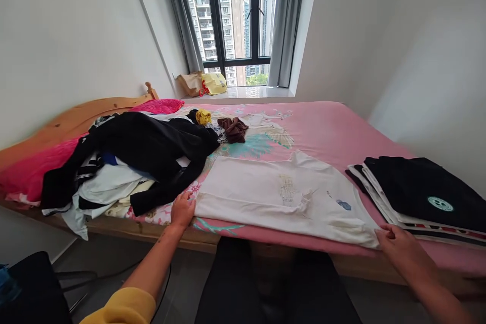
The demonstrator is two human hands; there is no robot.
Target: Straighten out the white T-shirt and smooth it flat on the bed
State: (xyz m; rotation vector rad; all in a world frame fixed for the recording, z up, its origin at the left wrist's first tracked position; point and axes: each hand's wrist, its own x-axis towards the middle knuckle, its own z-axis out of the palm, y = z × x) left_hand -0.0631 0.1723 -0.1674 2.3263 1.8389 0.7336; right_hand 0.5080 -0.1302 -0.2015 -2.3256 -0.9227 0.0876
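Note:
A white T-shirt (246,182) lies spread sideways along the near edge of the bed, with small printed text and a dark blue print on it. Its near side looks folded over lengthwise, with some creases near the middle. My left hand (183,211) is closed on the shirt's near left corner, at the hem end. At the opposite end, my right hand (400,248) pinches the near right corner by the sleeve. Just right of the shirt sits a stack of folded clothes, topped by a black garment (402,187) with a round pale green logo.
A heap of loose clothes, with a black garment (152,144) on top, covers the bed's left side. Beyond the shirt lie a crumpled brown cloth (233,129) and a yellow bundle (204,117). A dark chair (36,288) stands at lower left. Bags (214,83) rest on the windowsill.

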